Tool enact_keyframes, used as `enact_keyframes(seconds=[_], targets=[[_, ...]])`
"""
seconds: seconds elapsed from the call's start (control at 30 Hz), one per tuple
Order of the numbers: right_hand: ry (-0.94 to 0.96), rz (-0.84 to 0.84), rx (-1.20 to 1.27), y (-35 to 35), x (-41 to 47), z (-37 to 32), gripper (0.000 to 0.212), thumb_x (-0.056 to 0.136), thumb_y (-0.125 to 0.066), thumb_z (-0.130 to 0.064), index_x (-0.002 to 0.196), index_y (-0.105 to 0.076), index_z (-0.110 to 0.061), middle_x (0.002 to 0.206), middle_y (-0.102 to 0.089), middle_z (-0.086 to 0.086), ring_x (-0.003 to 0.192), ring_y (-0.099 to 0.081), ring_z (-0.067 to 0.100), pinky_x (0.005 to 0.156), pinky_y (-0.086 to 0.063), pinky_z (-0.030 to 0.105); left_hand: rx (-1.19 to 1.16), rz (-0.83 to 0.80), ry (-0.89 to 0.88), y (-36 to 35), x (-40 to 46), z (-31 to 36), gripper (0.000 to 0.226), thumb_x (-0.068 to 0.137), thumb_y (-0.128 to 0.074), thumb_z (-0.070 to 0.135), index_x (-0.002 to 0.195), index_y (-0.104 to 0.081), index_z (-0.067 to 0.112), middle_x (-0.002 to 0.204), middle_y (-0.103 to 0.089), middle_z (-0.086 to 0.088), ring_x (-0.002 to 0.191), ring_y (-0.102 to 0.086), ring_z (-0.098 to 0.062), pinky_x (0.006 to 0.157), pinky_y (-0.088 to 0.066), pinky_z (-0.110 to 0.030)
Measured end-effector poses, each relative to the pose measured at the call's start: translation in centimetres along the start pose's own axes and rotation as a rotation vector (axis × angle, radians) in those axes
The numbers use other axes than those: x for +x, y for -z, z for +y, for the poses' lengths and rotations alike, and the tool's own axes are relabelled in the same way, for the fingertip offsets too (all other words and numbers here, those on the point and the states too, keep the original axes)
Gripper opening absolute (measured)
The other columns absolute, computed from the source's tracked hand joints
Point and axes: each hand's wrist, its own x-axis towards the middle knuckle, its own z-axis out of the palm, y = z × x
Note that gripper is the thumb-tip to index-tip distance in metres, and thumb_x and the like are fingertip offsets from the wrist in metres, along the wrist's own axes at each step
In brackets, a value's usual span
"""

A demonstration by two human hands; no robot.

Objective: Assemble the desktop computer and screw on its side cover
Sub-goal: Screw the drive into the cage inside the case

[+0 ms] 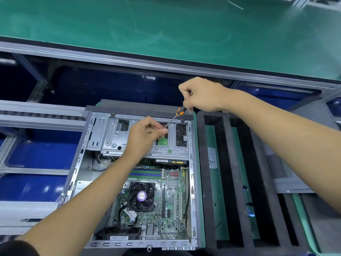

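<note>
One open grey metal computer case (191, 182) lies flat, holding one green motherboard (171, 200), one black round-bladed cooling fan (141, 196) and one silver drive cage (114, 139) at its far end. Above that cage, the right hand (201, 95) grips one orange-and-black-handled screwdriver (180, 111); the left hand (145, 133) pinches its thin shaft tip. One grey perforated side cover (284, 174) lies right of the case, beyond one black foam slotted tray (201, 163).

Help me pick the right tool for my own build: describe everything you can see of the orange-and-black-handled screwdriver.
The orange-and-black-handled screwdriver has a thin bare metal shaft and a handle of what looks like plastic or rubber. The right hand grips the handle's top, hiding most of it. The tool slants down and to the left over the open computer case's grey metal drive cage. The left hand pinches at the shaft's tip, which its fingers hide, so the bit type cannot be told.
</note>
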Motion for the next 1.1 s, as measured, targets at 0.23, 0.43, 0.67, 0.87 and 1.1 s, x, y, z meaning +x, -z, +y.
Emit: enact_keyframes(seconds=[0.23,0.43,0.67,0.87,1.1], targets=[[0.015,-0.032,0.008,-0.2,-0.4,0.1,0.022,0.071,-0.066,-0.010,0.064,-0.046,-0.016,0.070,-0.066,0.004,0.069,-0.058,0.022,0.065,-0.041,0.037,-0.001,-0.040,0.016,-0.6,-0.1,-0.3,0.016,0.081,-0.083,0.012,0.083,-0.067,0.009,0.072,-0.072,-0.013,0.066,-0.073,-0.022,0.062,-0.056,-0.020],[0.050,-0.008,-0.073,0.0,-1.4,0.2,0.019,0.075,-0.065,-0.015,0.072,-0.046,-0.014,0.074,-0.068,0.003,0.066,-0.053,0.020,0.061,-0.038,0.034,-0.067,-0.116,0.021,-1.2,-0.2,-0.1,0.011,0.086,-0.076,0.003,0.085,-0.065,0.004,0.075,-0.071,-0.020,0.067,-0.072,-0.020,0.065,-0.058,-0.023],[0.061,0.069,-0.036,0.5,-2.6,0.5,0.019,0.079,-0.064,-0.016,0.074,-0.045,-0.014,0.074,-0.071,-0.003,0.075,-0.061,0.022,0.067,-0.043,0.037,-0.268,-0.030,0.124,-1.6,0.0,-0.2,0.007,0.094,-0.067,0.006,0.088,-0.065,0.007,0.071,-0.073,-0.007,0.071,-0.074,-0.018,0.065,-0.059,-0.023],[0.090,0.053,-0.180,0.6,-3.1,0.8,0.023,0.075,-0.066,-0.023,0.075,-0.043,-0.017,0.065,-0.063,-0.007,0.063,-0.047,0.016,0.059,-0.034,0.032,-0.277,-0.123,0.154,-2.0,-0.7,-0.4,0.012,0.084,-0.077,0.006,0.088,-0.067,0.012,0.078,-0.073,-0.011,0.076,-0.074,-0.025,0.070,-0.062,-0.032],[0.103,0.052,-0.279,0.2,-3.8,1.2,0.026,0.073,-0.070,-0.025,0.074,-0.045,-0.019,0.059,-0.057,-0.014,0.063,-0.046,0.012,0.057,-0.028,0.031,-0.097,-0.247,0.115,-2.3,-0.8,0.0,0.016,0.089,-0.073,0.002,0.094,-0.064,0.013,0.084,-0.075,-0.007,0.083,-0.076,-0.025,0.072,-0.061,-0.028]])
